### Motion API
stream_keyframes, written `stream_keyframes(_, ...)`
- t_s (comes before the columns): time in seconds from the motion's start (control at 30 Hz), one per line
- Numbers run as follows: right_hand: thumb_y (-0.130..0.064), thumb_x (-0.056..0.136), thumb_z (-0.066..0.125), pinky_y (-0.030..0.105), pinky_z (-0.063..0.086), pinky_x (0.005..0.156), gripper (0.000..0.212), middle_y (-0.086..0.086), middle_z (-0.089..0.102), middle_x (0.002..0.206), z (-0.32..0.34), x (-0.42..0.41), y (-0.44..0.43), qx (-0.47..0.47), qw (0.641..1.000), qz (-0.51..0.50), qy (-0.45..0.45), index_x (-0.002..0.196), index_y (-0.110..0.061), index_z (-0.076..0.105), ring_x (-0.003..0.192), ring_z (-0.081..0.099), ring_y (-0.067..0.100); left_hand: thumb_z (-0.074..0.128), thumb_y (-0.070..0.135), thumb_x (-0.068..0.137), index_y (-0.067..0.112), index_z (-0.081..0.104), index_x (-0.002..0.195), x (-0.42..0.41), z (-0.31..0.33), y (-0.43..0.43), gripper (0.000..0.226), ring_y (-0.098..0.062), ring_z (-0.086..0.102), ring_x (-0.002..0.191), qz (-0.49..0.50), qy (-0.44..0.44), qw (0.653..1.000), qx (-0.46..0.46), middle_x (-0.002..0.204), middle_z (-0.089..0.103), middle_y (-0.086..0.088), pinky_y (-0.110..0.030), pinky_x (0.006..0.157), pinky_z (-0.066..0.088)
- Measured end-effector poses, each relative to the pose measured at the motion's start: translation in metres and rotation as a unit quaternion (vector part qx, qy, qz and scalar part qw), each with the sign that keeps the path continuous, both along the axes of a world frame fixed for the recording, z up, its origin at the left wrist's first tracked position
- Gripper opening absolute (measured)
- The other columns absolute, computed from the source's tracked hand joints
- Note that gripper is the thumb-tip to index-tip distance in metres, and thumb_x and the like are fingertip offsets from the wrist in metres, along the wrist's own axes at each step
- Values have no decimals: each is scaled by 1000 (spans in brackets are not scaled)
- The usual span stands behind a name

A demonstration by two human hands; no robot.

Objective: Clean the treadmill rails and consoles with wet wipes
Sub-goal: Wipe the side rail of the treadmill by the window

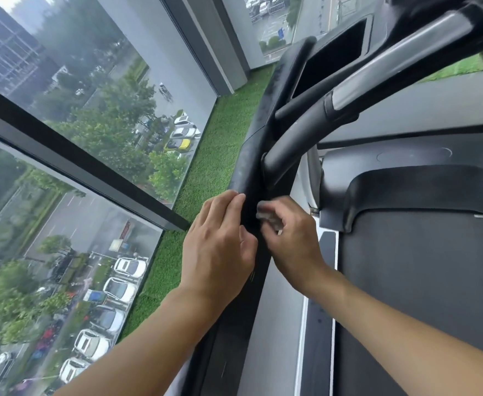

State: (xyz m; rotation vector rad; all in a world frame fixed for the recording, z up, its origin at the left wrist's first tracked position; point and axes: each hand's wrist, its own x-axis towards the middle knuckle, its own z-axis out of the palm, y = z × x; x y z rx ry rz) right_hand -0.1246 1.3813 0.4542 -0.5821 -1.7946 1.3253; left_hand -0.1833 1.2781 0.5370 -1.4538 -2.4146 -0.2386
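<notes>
Right grip point(291, 241) pinches crumpled grey-white wet wipe point(267, 215) against inner face of black padded treadmill side rail point(253, 144), where curved black handlebar point(291, 138) joins. Left grip point(220, 238), fingers flat, holding nothing, rests on rail's outer side, likely steadying.

The rail point(248, 161) is black and matt, like faintly grainy plastic, with a dusty grey bloom. The handlebar point(391, 72) has a satin, brushed-metal stretch between smooth black plastic sleeves. The wipe point(268, 217) is a thin, pale, crumpled, cloth-like sheet. The belt point(420, 281) looks dark, matt and finely textured. The cover point(406, 190) is smooth black plastic with a soft sheen. The turf point(206, 172) is rough green pile, and the window glass point(91, 95) is glossy.
</notes>
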Motion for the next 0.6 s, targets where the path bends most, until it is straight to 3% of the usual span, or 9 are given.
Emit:
stream_keyframes(0.13, 5, 82, 60, 30, 53, 78, 19, 4, 68, 93, -9, -5, 8, -33, 999, -41, -11, 93, -7, 71, 85, 65, 16, 44, 16, 85, -2, 61, 126, 0, -2, 0, 48, -30, 57, 113, 0, 4, 1000, 11, 123, 62, -12, -31, 102, 41)
stream_keyframes(0.33, 6, 82, 60, 4, 41, 75, 19, 4, 70, 94, -25, -4, 3, -38, 998, -48, -31, 89, -8, 72, 88, 64, 14, 47, 14, 84, -3, 61, 126, -2, -3, 0, 48, -30, 57, 111, -7, 9, 1000, 16, 122, 62, -13, -32, 101, 42)
stream_keyframes(0.6, 9, 79, 60, 0, 35, 72, 20, 5, 70, 93, -42, -3, -3, -69, 994, -59, -56, 86, -7, 68, 84, 60, 13, 49, 12, 83, -3, 61, 125, -3, -5, 0, 46, -29, 57, 109, -11, 15, 999, 31, 121, 62, -12, -31, 98, 42)
